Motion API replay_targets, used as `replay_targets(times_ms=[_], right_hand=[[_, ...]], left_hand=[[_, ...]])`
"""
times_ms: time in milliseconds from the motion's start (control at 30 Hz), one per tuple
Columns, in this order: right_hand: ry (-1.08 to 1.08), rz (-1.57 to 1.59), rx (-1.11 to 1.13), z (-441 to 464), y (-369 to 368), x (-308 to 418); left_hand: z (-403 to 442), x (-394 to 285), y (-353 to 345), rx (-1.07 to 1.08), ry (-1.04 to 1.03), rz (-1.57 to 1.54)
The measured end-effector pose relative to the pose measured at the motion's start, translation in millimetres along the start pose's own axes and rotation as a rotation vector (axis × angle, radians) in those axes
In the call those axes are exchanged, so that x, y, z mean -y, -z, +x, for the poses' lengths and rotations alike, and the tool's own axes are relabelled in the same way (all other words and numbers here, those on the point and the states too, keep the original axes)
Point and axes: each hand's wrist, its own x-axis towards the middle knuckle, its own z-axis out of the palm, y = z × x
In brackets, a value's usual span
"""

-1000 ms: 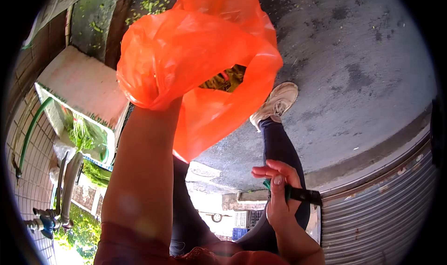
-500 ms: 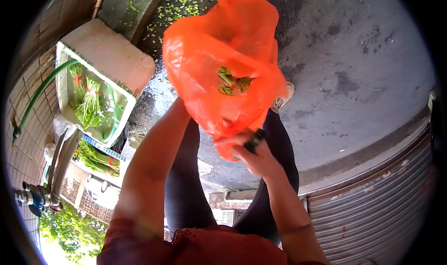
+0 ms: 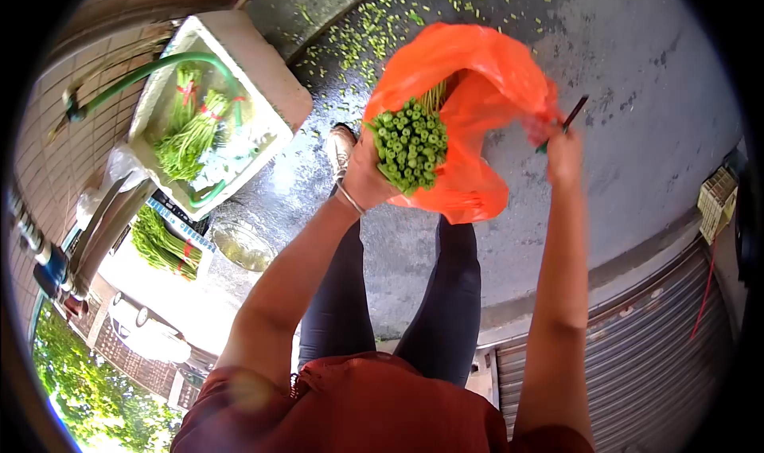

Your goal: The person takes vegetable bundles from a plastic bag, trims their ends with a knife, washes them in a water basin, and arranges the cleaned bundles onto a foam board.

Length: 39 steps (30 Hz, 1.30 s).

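Observation:
My left hand [image 3: 368, 178] is closed around a thick bundle of green hollow-stemmed vegetables [image 3: 410, 149], with their cut ends facing me. The orange plastic bag [image 3: 476, 186] hangs open beside and behind this bundle, and leafy stems run back into its mouth. Out to the right, my right hand [image 3: 565, 157] is closed on a slim dark knife [image 3: 576, 111], a bit of green showing near the fingers. The bag's right edge is bunched at the same hand. Motion blur hides how the fingers grip it.
To the left, a foam box [image 3: 274, 123] of water holds tied green bunches and a green hose [image 3: 131, 77]. More bundled greens [image 3: 163, 242] lie below it, near a round basin [image 3: 243, 244]. Cut stem pieces [image 3: 358, 43] litter the wet floor. A roller shutter [image 3: 637, 357] stands at the right.
The bag has shifted right and opened wide. My left hand, earlier hidden behind it, now shows with the bundle. My right hand has swung outward to the upper right with the knife.

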Motion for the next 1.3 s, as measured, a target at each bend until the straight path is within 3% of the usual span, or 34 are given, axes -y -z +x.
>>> replay_targets(times_ms=[33, 100, 167, 200, 233, 300, 367, 433, 467, 567, 600, 633, 700, 767, 833, 867, 900, 967, 1167, 1300], right_hand=[[0.029, 0.001, -0.002, -21, -2, -4], [0.099, 0.029, -0.004, -60, -11, 15], [0.196, 0.063, 0.004, -104, -28, 31], [0.293, 0.077, 0.013, -133, -39, 49], [0.333, 0.085, 0.022, -156, -47, 69], [0.813, -0.073, 0.047, -199, -62, 114], [1.059, -0.010, 0.103, -232, -81, 160], [1.182, 0.104, 0.145, -254, -96, 201], [1.270, 0.191, 0.158, -258, -104, 216], [1.332, 0.396, 0.177, -289, -110, 260], [1.196, 0.537, 0.160, -290, -104, 272], [1.045, 0.670, 0.145, -290, -98, 283], [0.984, 0.757, 0.135, -288, -90, 304], [0.908, 0.834, 0.121, -280, -79, 318], [0.813, 0.938, 0.070, -259, -71, 320], [0.840, 0.937, 0.097, -251, -62, 318], [0.834, 0.932, 0.096, -254, -60, 322], [0.822, 0.882, 0.100, -265, -64, 327], [0.893, 0.743, 0.167, -302, -90, 352], [0.828, 0.672, 0.285, -344, -135, 368]], left_hand=[[-3, -16, 4, -0.007, -0.006, -0.031], [5, -71, 8, -0.163, 0.439, -0.724], [7, -95, 13, -0.090, 0.044, -0.356], [8, -108, 18, -0.123, 0.009, -0.285], [14, -126, 25, -0.110, -0.176, -0.013], [22, -188, 25, -0.134, -0.115, -0.243], [29, -223, 25, -0.183, -0.189, -0.191], [33, -280, 23, -0.342, -0.455, 0.318], [27, -306, 23, -0.356, -0.414, 0.416], [19, -368, 20, -0.346, -0.365, 0.560], [18, -382, 27, -0.296, -0.524, 0.507], [18, -391, 38, -0.311, -0.548, 0.501], [19, -402, 66, -0.231, -0.705, 0.280], [9, -402, 115, -0.375, -0.577, 0.294], [-9, -387, 167, -0.478, -0.401, -0.083], [-32, -346, 229, -0.545, -0.267, -0.014], [-52, -326, 252, -0.565, -0.227, 0.043], [-91, -291, 286, -0.570, 0.091, 0.247], [-123, -276, 294, -0.447, 0.277, 0.083], [-77, -349, 259, -0.171, 0.010, 0.046]])
